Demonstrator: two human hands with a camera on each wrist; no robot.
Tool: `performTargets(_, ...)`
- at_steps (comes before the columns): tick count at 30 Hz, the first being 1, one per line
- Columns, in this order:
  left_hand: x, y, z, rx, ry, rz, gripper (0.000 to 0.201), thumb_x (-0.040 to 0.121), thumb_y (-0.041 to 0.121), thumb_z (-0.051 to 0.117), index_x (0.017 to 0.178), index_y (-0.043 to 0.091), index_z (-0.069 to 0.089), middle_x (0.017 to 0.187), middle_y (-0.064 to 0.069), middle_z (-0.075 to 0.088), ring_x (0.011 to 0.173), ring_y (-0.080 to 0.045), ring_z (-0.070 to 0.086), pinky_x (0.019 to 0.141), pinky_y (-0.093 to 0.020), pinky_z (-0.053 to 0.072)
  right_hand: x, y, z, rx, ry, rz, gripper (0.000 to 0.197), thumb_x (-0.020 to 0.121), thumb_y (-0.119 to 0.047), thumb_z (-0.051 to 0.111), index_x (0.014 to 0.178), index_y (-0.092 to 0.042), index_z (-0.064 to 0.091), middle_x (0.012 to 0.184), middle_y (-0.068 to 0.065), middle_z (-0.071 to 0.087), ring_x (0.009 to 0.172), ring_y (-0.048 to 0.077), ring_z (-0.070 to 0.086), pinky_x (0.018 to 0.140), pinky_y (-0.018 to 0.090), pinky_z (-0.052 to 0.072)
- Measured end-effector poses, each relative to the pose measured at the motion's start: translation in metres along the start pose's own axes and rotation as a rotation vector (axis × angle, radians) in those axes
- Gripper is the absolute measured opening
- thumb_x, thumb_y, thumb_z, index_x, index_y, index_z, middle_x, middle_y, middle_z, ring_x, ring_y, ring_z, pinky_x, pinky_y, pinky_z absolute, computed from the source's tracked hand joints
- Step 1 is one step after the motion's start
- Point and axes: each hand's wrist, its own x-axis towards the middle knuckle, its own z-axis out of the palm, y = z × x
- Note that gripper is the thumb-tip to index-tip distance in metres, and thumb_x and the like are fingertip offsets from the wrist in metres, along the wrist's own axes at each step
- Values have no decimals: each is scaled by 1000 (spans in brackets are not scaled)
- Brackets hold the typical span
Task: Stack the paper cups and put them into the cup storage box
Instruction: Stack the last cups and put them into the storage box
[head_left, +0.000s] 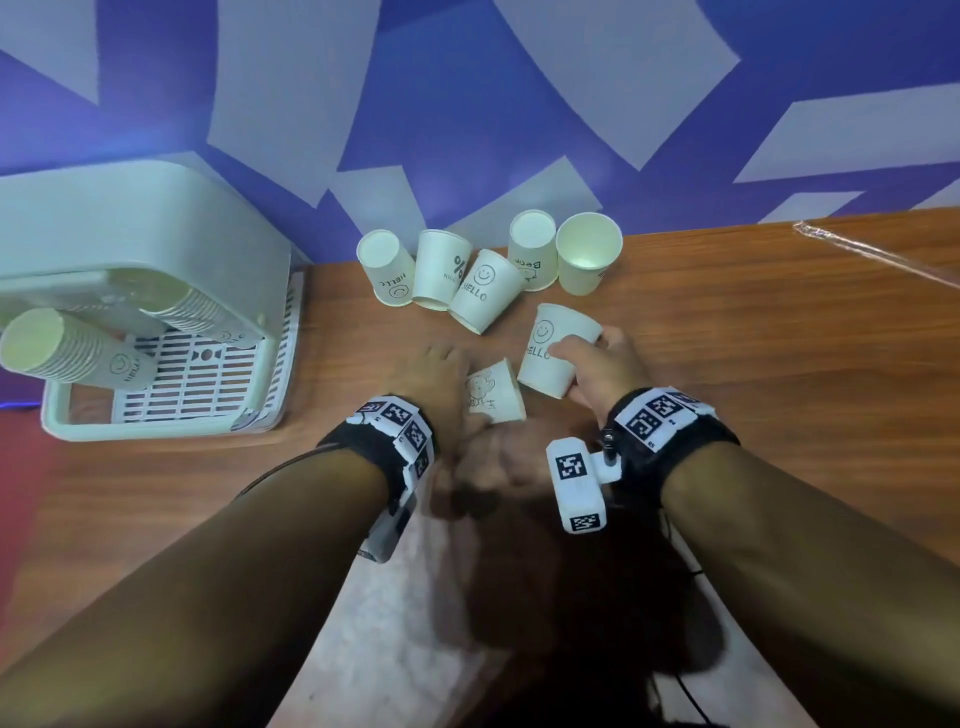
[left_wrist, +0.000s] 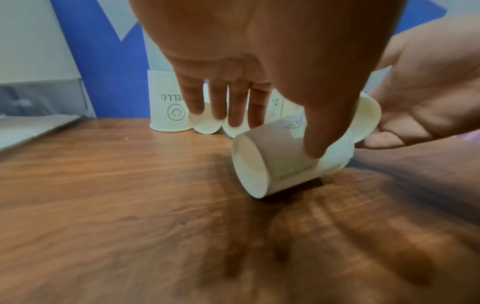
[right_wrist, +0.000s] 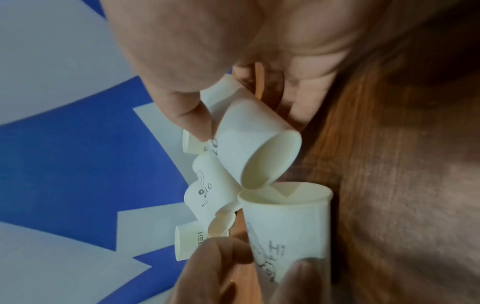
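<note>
Left hand (head_left: 436, 379) grips the "Hi" cup (head_left: 493, 392), thumb and fingers curled round its wall, the cup lying tilted just above the table (head_left: 727, 364). Right hand (head_left: 597, 369) pinches the "HELLO" cup (head_left: 556, 351), tipped mouth-down, its rim touching the "Hi" cup's open mouth. Behind them, five loose cups (head_left: 485, 288) cluster by the blue-and-white wall (head_left: 311, 78). Far left, the cup storage box (head_left: 130, 234) stands on the table with two stacks (head_left: 78, 353) of cups poking out.

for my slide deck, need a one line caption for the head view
Left hand holding a "Hi" cup, right hand a "HELLO" cup, rims nearly meeting.
</note>
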Motion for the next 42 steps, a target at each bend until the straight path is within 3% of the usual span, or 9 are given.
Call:
performTargets(3, -6, 7, 6, -102, -98, -70, 60, 74, 42, 75, 120, 20, 42, 115, -6, 60, 99, -27, 59, 85, -39, 52, -6, 6, -4, 71, -27, 6, 83, 44, -39, 80, 120, -21, 49, 108, 3, 66, 93, 26, 71, 84, 51, 59)
performTargets(7, -13, 12, 14, -240, -99, -98, 68, 77, 40, 75, 136, 23, 47, 123, -5, 56, 109, -25, 57, 86, -29, 42, -7, 14, -7, 14, -25, -23, 85, 49, -42, 83, 124, -24, 47, 106, -2, 68, 93, 19, 70, 89, 46, 57)
performTargets(13, -17, 26, 3, -513, -34, -43, 40, 74, 32, 78, 111, 24, 63, 85, 11, 63, 71, -4, 57, 60, -19, 40, -9, -2, -4, -19, -104, -198, 66, 68, -40, 76, 129, -27, 55, 110, -6, 72, 98, 14, 70, 86, 36, 57)
performTargets(22, -7, 32, -7, -746, 16, -109, 36, 79, 42, 75, 111, 30, 61, 90, 13, 67, 82, -4, 63, 70, -22, 46, -9, -13, 4, 68, -70, -296, 70, 73, -46, 71, 138, -38, 44, 115, -7, 69, 104, 7, 66, 94, 32, 50)
performTargets(28, -4, 16, -5, -726, 12, -127, 34, 79, 39, 77, 107, 31, 60, 89, 15, 66, 84, -10, 63, 75, -24, 46, -24, -38, -23, -296, -254, -391, 44, 105, -40, 34, 127, -13, 62, 112, -12, 57, 100, -6, 49, 72, -8, 29)
performTargets(32, 4, 22, -10, -672, 29, -71, 35, 79, 34, 79, 107, 30, 59, 92, 12, 63, 86, -11, 59, 70, -20, 41, -25, -41, -16, -440, -284, -407, 40, 104, -35, 41, 134, -11, 55, 124, 3, 63, 119, 17, 54, 85, 20, 38)
performTargets(36, 9, 20, -9, -687, 48, -81, 46, 78, 30, 80, 119, 24, 58, 94, 13, 60, 86, -8, 56, 66, -12, 36, -10, -49, -11, -379, -280, -351, 61, 97, -34, 56, 151, -20, 30, 118, -7, 64, 109, 13, 59, 92, 25, 39)
performTargets(39, 8, 12, -6, -688, 62, -102, 49, 78, 31, 80, 121, 23, 58, 98, 11, 65, 90, -11, 61, 68, -13, 37, 12, -73, -23, -440, 70, -478, 48, 90, -37, 62, 135, -25, 50, 112, -10, 60, 101, 14, 61, 86, 25, 43)
performTargets(42, 7, 10, -10, -693, 83, -118, 51, 78, 28, 79, 124, 26, 56, 101, 9, 64, 89, -11, 59, 63, -8, 34, 32, -90, -29, -674, 275, -613, 63, 84, -34, 66, 141, -25, 43, 142, -2, 42, 132, 21, 39, 105, 29, 34)
